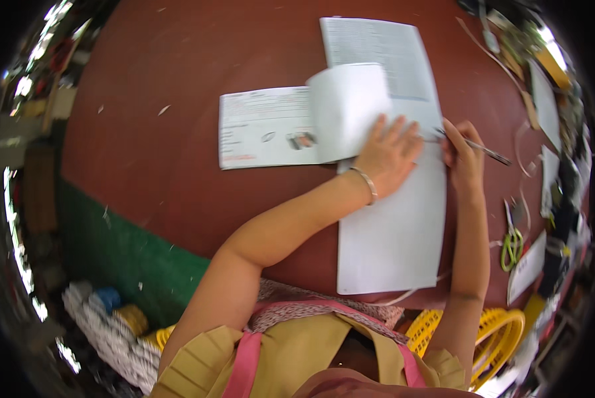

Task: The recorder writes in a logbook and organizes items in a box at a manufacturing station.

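My left hand [391, 154] lies flat with fingers spread on a long white sheet of paper [390, 239], a bracelet round the wrist. Closed round a pen [490, 152], my right hand [466, 152] rests at the sheet's right edge, the pen tip at the paper. The upper part of the sheet carries a dense printed table. Beside my left fingers, a blank page [350, 109] curls up and covers part of the sheet. It joins a printed page [267, 129] with small drawings, lying to the left.
All this lies on a dark red tabletop [178, 53]. Green-handled scissors [512, 249], white cord [523, 152] and paper pieces [527, 268] lie along the right side. Yellow plastic baskets [500, 338] stand below the near edge. Green floor [131, 232] shows at the lower left.
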A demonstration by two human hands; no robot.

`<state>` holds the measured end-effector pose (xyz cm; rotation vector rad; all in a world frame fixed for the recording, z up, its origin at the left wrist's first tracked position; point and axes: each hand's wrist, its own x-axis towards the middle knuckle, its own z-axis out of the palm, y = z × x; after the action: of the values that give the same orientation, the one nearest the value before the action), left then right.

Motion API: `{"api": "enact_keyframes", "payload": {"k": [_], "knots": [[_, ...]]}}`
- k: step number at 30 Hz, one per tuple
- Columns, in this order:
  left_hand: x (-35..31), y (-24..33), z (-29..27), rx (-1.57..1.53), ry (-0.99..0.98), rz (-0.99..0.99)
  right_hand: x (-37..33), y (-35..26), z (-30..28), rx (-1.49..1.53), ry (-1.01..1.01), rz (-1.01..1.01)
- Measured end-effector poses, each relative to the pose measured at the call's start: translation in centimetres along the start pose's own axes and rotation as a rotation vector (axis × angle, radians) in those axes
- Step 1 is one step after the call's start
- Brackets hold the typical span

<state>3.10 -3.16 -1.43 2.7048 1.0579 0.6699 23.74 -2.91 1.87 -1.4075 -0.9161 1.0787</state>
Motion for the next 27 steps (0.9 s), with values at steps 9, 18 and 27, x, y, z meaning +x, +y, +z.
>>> {"api": "enact_keyframes", "payload": {"k": [9,18,27], "knots": [[-0.1,0.0,0.0,0.013,0.015,0.006,0.3,-0.3,0.8,-0.084,0.032,-0.013],[0.1,0.0,-0.5,0.004,0.017,0.029,0.3,0.0,1.1,-0.110,0.122,-0.040],[0.5,0.2,-0.7,0.088,-0.037,0.090,0.3,0.6,0.3,-0.057,0.060,-0.142]]}}
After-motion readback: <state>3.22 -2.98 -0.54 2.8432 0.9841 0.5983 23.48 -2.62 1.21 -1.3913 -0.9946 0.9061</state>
